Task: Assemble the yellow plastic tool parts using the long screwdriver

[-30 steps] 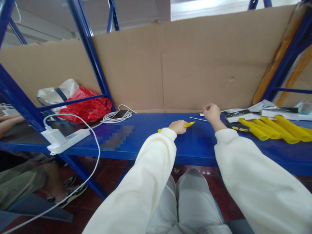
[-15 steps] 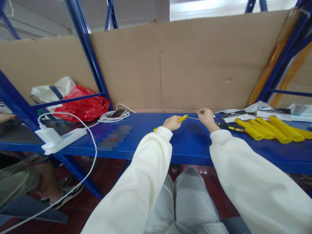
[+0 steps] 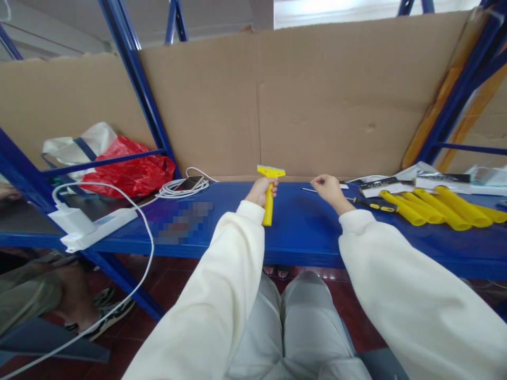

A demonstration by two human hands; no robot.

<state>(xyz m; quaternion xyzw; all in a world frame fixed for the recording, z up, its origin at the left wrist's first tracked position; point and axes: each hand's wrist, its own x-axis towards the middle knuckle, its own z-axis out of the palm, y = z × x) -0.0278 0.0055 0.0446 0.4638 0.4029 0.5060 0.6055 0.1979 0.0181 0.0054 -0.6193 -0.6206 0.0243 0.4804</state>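
My left hand [image 3: 259,191] is closed round the handle of a yellow scraper [image 3: 269,195], which stands upright with its wide head up over the blue shelf [image 3: 309,232]. My right hand [image 3: 327,189] hovers just right of it with fingers curled in a pinch; I cannot make out anything in them. A thin metal blade [image 3: 309,190] lies on the shelf beside that hand. Both arms wear white sleeves.
Several yellow scraper handles [image 3: 439,208] and a black-and-yellow tool [image 3: 370,203] lie at the right with flat packets [image 3: 400,182]. A coiled white cable and phone [image 3: 186,184], a red bag [image 3: 127,171] and a white power strip [image 3: 93,229] sit left. Cardboard [image 3: 317,105] backs the shelf. Another person's legs [image 3: 35,295] show lower left.
My left hand has lifted the yellow scraper from lying flat to standing upright. My right hand has drawn left and closer, away from the packets.
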